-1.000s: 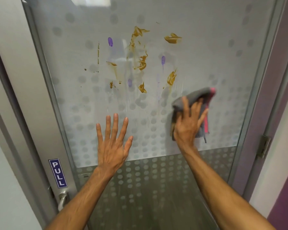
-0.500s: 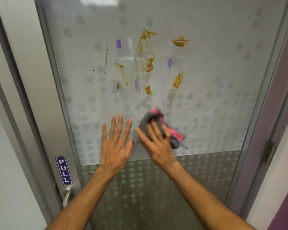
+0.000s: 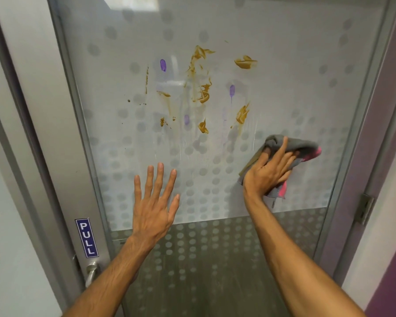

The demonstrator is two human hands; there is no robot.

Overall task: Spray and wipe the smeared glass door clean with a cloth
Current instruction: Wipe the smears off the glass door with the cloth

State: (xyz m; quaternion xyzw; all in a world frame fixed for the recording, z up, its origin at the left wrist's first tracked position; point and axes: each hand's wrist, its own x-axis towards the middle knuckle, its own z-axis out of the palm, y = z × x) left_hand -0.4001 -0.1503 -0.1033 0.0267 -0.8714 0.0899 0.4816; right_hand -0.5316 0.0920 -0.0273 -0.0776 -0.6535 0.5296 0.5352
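My right hand (image 3: 269, 170) covers the middle of the bunched cloth (image 3: 293, 145), so I can't see its folds. The glass door (image 3: 295, 76) is cut off at top and bottom.

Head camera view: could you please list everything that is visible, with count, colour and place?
glass door: one, frosted white with grey dots, fills the centre
brown smears: several, brown, upper middle of the glass
purple marks: three, purple, among the brown smears
cloth: one, grey and pink, on the glass at the right, below the smears
PULL sign: one, blue with white letters, on the frame at lower left
door handle: one, silver metal, just below the sign
hinge: one, grey metal, on the right frame
wall: one, purple, far right
left hand: one, fingers straight and spread, against the lower glass
right hand: one, grips the cloth
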